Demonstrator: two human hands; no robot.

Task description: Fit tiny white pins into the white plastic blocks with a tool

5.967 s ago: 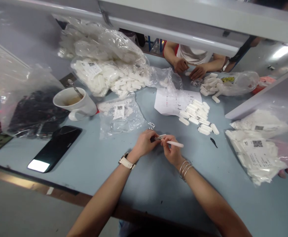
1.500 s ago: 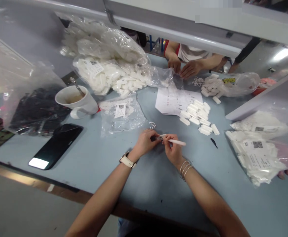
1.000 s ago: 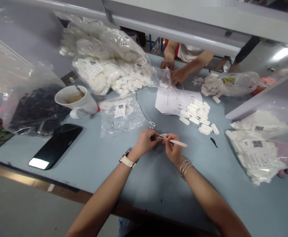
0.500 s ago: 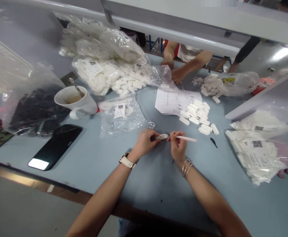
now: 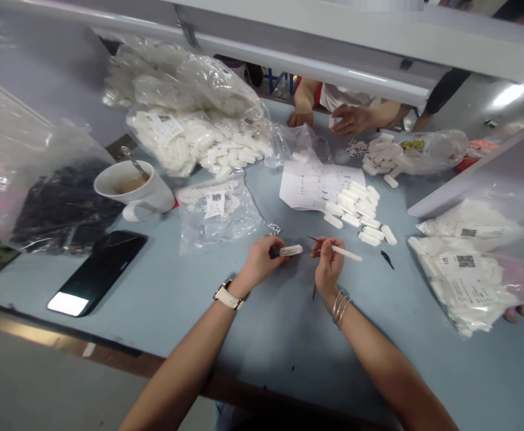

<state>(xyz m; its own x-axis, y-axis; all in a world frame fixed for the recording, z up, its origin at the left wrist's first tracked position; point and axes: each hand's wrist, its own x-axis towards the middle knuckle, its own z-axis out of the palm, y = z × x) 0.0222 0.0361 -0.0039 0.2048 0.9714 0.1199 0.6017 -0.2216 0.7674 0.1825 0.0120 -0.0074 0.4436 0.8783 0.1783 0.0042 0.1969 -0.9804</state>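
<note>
My left hand (image 5: 262, 261) is closed round a small white oblong plastic part (image 5: 291, 251), whose end sticks out to the right of my fingers. My right hand (image 5: 328, 263) pinches a thin white-handled tool (image 5: 343, 253) with a fine dark tip pointing left. The tip sits a short way right of the part, not touching it. Both hands hover just above the blue table (image 5: 163, 293). A heap of like white parts (image 5: 356, 209) lies beyond my right hand.
A white mug with a spoon (image 5: 134, 187) and a black phone (image 5: 97, 272) lie at left. Bags of white parts (image 5: 185, 114) fill the back left, and more bags (image 5: 468, 269) the right. A printed sheet (image 5: 307, 182) lies mid-table. Another person's hands (image 5: 334, 118) work across the table.
My right hand has drawn the tool out to the right, away from the part that my left hand still holds. The other person's hands moved back from the bag.
</note>
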